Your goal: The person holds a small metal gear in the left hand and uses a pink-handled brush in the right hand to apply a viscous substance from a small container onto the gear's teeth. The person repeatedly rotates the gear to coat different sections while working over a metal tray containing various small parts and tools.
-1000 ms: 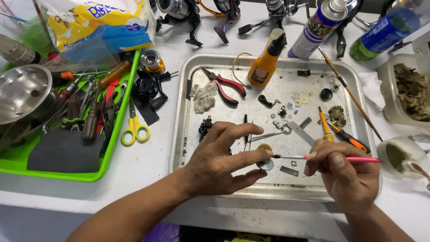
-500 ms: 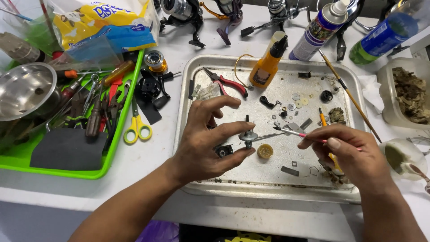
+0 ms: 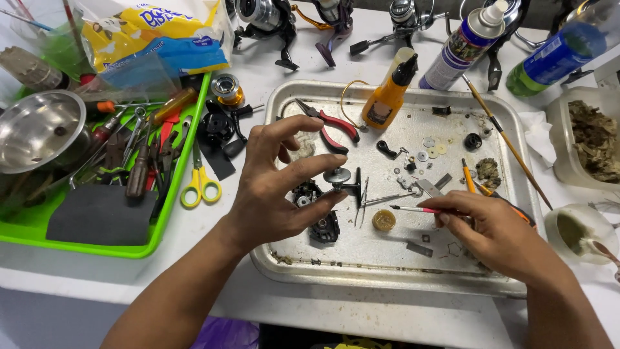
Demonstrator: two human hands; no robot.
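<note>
1 head view, looking steeply down, close over metal tray

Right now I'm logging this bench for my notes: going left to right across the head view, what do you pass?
Steel bowl → green tray → yellow-handled scissors → left hand holding a small metal gear part → orange bottle → right hand with a thin pink brush → white cup.

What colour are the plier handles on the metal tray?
Red and black, seen best in the head view: pliers on the metal tray.
</note>
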